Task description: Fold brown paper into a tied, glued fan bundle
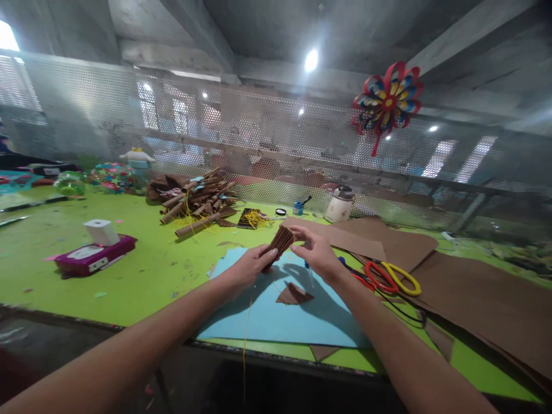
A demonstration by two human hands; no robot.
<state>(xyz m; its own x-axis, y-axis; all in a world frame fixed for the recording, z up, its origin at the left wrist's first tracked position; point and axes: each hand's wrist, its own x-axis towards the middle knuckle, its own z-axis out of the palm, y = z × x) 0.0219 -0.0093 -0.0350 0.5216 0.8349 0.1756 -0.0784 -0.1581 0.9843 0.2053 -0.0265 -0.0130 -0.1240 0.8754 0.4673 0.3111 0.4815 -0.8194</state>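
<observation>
A narrow stack of accordion-pleated brown paper [281, 244] is held tilted above a light blue sheet [241, 322]. My left hand [254, 263] is closed around its lower left side, thumb on top. At the upper right end of the pleats, my right hand [317, 253] has its fingers curled, with the fingertips at the paper's edge. Below the hands, a small folded brown paper scrap [295, 294] lies on the blue sheet. A thin yellow thread [245, 345] hangs down over the front edge of the table.
Red-handled scissors [382, 277] and yellow-handled scissors [403, 280] lie right, beside large brown paper sheets [487, 305]. Behind are rolled brown paper pieces [200, 207], yellow thread [254, 218], a blue jar [298, 207] and a white container [340, 205]. A purple box [97, 255] sits left on the green table [150, 282].
</observation>
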